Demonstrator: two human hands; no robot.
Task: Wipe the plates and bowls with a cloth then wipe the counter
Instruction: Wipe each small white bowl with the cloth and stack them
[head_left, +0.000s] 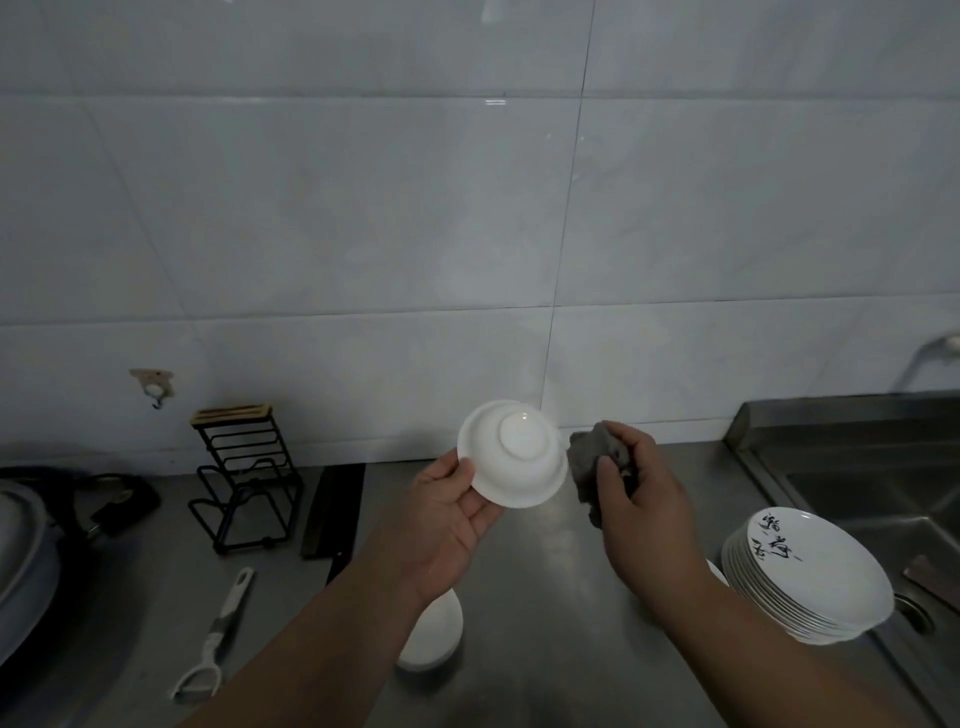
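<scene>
Bowl: white bowl (514, 460) upside down, raised above the table's (545, 623) back edge
Left grip: left hand (447, 525) pinches its rim
Right grip: right hand (644, 499) bunches grey cloth (587, 462), just beside bowl
Plates: plate stack (810, 577) at right edge, by sink (883, 483)
Room: bare table between forearms

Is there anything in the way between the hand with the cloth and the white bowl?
No, nothing visible. The right hand holds the grey cloth right beside the upturned white bowl, which the left hand holds up above the counter. Only the cloth itself lies between them.
</scene>
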